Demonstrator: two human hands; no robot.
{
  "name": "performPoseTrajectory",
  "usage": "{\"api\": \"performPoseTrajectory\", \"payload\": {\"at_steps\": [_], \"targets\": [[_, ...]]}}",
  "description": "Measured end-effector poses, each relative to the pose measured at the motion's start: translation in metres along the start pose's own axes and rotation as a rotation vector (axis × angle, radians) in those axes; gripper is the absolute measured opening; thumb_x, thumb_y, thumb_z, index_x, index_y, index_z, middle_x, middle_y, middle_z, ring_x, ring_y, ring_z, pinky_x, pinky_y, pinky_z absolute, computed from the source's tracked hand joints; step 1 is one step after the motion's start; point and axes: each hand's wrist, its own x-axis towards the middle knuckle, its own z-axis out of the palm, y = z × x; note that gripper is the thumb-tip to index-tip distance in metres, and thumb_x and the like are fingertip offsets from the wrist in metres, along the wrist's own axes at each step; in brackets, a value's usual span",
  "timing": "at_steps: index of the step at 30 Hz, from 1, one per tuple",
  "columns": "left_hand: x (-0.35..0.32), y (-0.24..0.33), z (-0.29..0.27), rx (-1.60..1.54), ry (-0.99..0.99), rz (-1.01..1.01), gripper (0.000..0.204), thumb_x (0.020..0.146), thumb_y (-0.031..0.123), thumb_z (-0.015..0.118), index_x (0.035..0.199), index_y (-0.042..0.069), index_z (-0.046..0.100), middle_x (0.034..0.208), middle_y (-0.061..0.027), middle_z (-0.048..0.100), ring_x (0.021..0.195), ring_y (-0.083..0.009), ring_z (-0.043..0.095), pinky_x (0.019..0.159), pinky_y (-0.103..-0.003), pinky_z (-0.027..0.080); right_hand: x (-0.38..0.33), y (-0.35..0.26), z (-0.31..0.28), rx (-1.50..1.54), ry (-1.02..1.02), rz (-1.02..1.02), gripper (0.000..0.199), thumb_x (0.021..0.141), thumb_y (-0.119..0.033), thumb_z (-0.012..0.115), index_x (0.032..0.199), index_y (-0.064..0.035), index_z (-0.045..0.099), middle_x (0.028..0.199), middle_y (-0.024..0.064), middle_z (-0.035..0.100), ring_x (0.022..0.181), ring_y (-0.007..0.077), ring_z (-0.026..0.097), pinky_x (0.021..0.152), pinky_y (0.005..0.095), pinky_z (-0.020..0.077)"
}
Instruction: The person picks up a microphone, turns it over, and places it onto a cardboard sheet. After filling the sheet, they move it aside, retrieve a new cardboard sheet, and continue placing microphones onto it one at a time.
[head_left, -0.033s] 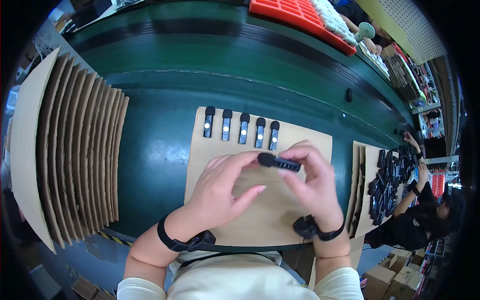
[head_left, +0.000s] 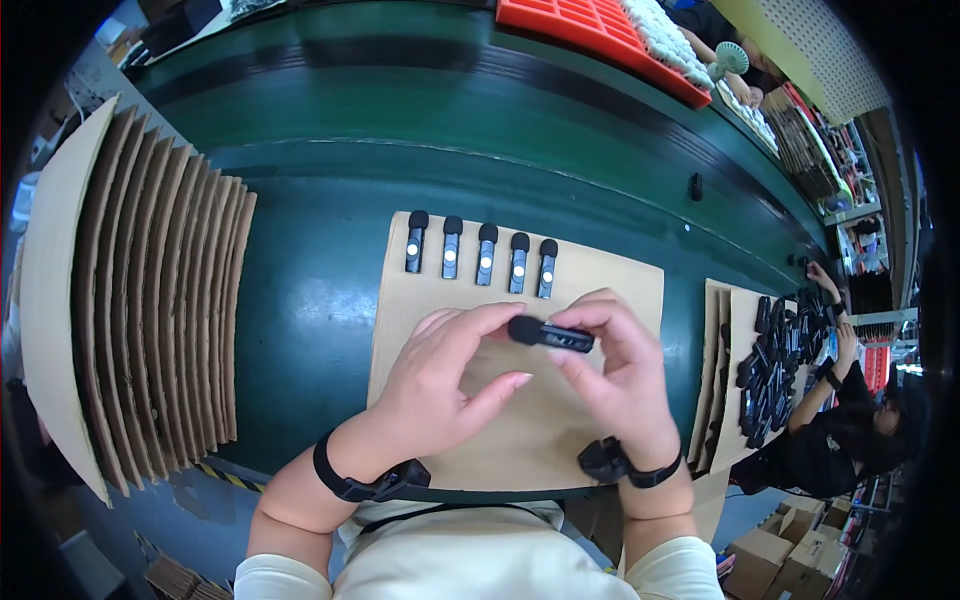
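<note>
My right hand (head_left: 622, 368) pinches a small clip-on wireless microphone (head_left: 565, 336) by its black body, between thumb and fingers. Its round foam windscreen (head_left: 524, 330) points left, toward my left hand (head_left: 440, 372). That hand has thumb and index finger apart; the index fingertip is at the foam, and I cannot tell if it touches. Both hands are above a cardboard sheet (head_left: 520, 430). Along the sheet's far edge several like microphones (head_left: 485, 262) lie in a row, foam ends away from me, each with a pale round spot.
Upright cardboard sheets (head_left: 165, 290) stand packed at the left. To the right, a pile of black microphones (head_left: 770, 370) lies on cardboard beside a co-worker (head_left: 840, 430). A red tray (head_left: 590, 40) and a small green fan (head_left: 730, 60) are across the green table (head_left: 310, 240).
My right hand has shifted slightly left with the microphone, whose body has turned a little in the grip. My left hand stays nearly still.
</note>
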Motion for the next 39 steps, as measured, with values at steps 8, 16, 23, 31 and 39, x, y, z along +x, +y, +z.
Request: {"api": "performPoseTrajectory", "payload": {"at_steps": [8,16,23,31,39], "targets": [[0.002,-0.004,-0.005,-0.063,0.017,0.224,0.033,0.071,-0.004,0.075,0.101,-0.001,0.063,0.096,-0.0145,0.066,0.089,-0.0280,0.065,0.081,-0.035,0.051,-0.018,0.003,0.019,0.300,0.047,0.059,0.027,0.081,0.003,0.070,0.106,0.0019,0.060,0.101,0.0063,0.055,0.093,0.0139,0.054,0.083,0.0260,0.0435],[-0.002,-0.008,0.006,-0.091,0.062,0.248,0.027,0.070,-0.001,0.075,0.094,0.002,0.063,0.084,-0.0113,0.068,0.075,-0.0281,0.066,0.076,-0.040,0.051,-0.031,0.015,0.041,0.349,0.174,0.156,0.022,0.089,-0.009,0.068,0.106,0.0007,0.058,0.098,0.0032,0.057,0.086,0.0077,0.054,0.076,0.0215,0.0442],[-0.002,-0.012,0.005,-0.097,-0.009,0.294,0.028,0.072,-0.004,0.075,0.097,0.000,0.064,0.088,-0.0134,0.067,0.078,-0.0282,0.065,0.076,-0.038,0.051,-0.031,0.018,0.038,0.271,0.221,0.106,0.017,0.097,-0.015,0.058,0.104,0.0012,0.059,0.089,0.0028,0.060,0.076,0.0054,0.054,0.068,0.0187,0.0436],[-0.001,-0.011,0.002,-0.161,-0.028,0.251,0.026,0.073,-0.005,0.075,0.095,-0.001,0.064,0.088,-0.0139,0.067,0.079,-0.0271,0.065,0.075,-0.036,0.052,-0.034,0.015,0.024,0.316,0.230,0.185,0.023,0.102,-0.013,0.047,0.106,0.0029,0.062,0.087,0.0050,0.063,0.074,0.0090,0.057,0.068,0.0218,0.0453],[0.000,-0.010,0.000,-0.195,-0.020,0.228,0.024,0.075,-0.003,0.075,0.096,-0.002,0.063,0.089,-0.0138,0.067,0.081,-0.0258,0.066,0.076,-0.036,0.052,-0.025,0.017,0.018,0.284,0.282,-0.058,0.019,0.091,-0.001,0.058,0.109,0.0037,0.063,0.088,0.0095,0.066,0.080,0.0157,0.062,0.070,0.0278,0.0494]]}}
